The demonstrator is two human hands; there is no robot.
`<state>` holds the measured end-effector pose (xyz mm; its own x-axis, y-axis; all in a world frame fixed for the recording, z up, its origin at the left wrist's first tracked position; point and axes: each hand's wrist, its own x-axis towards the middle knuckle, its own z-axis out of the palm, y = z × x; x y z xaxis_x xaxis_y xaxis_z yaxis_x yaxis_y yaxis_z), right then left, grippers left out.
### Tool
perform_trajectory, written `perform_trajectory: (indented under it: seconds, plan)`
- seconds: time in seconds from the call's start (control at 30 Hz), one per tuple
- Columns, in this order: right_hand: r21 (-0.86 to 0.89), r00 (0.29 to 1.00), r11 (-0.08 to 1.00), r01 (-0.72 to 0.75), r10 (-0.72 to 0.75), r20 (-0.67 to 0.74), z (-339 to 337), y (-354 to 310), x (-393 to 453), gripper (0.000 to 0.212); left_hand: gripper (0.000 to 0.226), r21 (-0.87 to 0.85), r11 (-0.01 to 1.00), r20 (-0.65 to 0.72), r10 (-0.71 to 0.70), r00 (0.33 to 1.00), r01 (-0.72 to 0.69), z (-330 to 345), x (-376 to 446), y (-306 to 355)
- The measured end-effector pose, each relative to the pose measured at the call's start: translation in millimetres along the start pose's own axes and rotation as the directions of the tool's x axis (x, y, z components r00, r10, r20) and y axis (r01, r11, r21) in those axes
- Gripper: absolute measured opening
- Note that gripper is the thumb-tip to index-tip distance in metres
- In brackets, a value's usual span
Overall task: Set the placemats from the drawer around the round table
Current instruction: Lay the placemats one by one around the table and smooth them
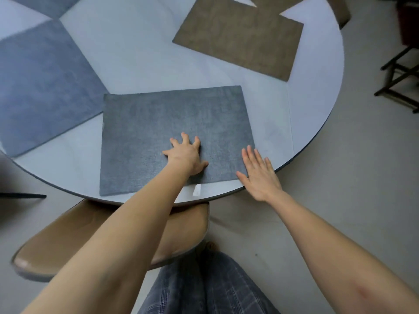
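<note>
Placemat (158, 123) flat under left grip (186, 155); right grip (258, 173) at corner.

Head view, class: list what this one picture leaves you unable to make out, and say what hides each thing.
- Blue-grey placemat: the patch under the left hand and the corner under the right hand.
- Left blue placemat: cut off by the left edge.
- Brown placemat: whole, but another beyond it is cut by the top edge.
- Round table: far side out of frame.
- Chair: partly hidden by the left forearm, blurred.
- Drawer: not in view.
</note>
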<state>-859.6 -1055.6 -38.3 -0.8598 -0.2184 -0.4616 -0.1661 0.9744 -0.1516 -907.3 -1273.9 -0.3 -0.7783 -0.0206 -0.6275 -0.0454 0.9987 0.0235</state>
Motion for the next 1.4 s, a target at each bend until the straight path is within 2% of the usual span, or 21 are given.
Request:
perform_trajectory:
  seconds: [0.17, 0.23, 0.27, 0.33, 0.4, 0.5, 0.63, 0.8, 0.9, 1.0, 1.1, 1.23, 1.4]
  plan:
    - [-0.088, 0.975, 0.996, 0.018, 0.002, 0.222, -58.5, -2.9, 12.6, 0.060, 0.071, 0.042, 0.996, 0.169, 0.069, 0.983, -0.077, -43.6, 5.7, -9.5]
    - [0.005, 0.983, 1.000, -0.005, 0.004, 0.186, -83.6, 0.6, 27.3, 0.042, 0.060, 0.091, 0.988, 0.234, 0.103, 0.967, -0.127, -60.2, 9.2, -9.1]
    - [0.087, 0.992, 0.996, -0.030, 0.019, 0.122, -96.9, 5.2, 36.9, 0.035, 0.053, 0.108, 0.983, 0.228, 0.119, 0.966, -0.146, -69.4, 14.5, -7.8]
    - [0.187, 0.999, 0.981, -0.043, 0.042, 0.011, -124.5, 21.4, 61.9, 0.033, 0.043, 0.082, 0.987, 0.124, 0.129, 0.984, -0.139, -92.3, 26.5, -2.1]
    - [0.168, 0.999, 0.985, -0.033, 0.039, -0.036, -153.6, 43.9, 93.3, 0.040, 0.043, -0.011, 0.993, -0.036, 0.115, 0.993, -0.116, -117.4, 40.7, 8.2]
    - [0.078, 0.997, 0.997, -0.013, 0.020, -0.081, -192.6, 78.3, 149.0, 0.046, 0.046, -0.138, 0.984, -0.156, 0.091, 0.984, -0.113, -144.9, 67.7, 33.9]
    - [-0.043, 0.997, 0.997, 0.062, -0.064, -0.049, -219.1, 110.7, 222.0, 0.045, 0.042, -0.254, 0.967, -0.171, -0.049, 0.984, 0.004, -162.2, 104.1, 75.7]
    - [-0.203, 0.976, 0.956, 0.212, -0.196, 0.101, -218.1, 123.6, 278.1, 0.080, 0.041, -0.369, 0.918, -0.106, -0.197, 0.975, 0.145, -173.0, 131.0, 125.2]
    - [-0.237, 0.969, 0.941, 0.241, -0.219, 0.113, -208.1, 123.8, 296.3, 0.078, 0.041, -0.432, 0.880, -0.087, -0.259, 0.962, 0.198, -172.4, 130.8, 141.3]
    - [-0.376, 0.957, 0.881, 0.287, -0.284, 0.064, -203.7, 125.9, 301.5, 0.062, 0.039, -0.459, 0.858, -0.097, -0.305, 0.948, 0.229, -172.4, 119.2, 152.2]
    - [-0.471, 0.912, 0.803, 0.365, -0.409, 0.010, -215.5, 129.4, 300.9, 0.047, 0.039, -0.440, 0.862, -0.109, -0.329, 0.938, 0.251, -172.6, 107.6, 157.8]
    - [-0.448, 0.854, 0.791, 0.416, -0.509, -0.107, -267.7, 134.1, 283.4, 0.026, 0.045, -0.418, 0.880, -0.213, -0.336, 0.917, 0.225, -170.5, 97.7, 164.4]
    - [-0.331, 0.766, 0.837, 0.436, -0.538, -0.352, -324.5, 155.8, 229.6, 0.015, 0.074, -0.312, 0.933, -0.418, -0.305, 0.856, 0.180, -191.2, 82.3, 200.5]
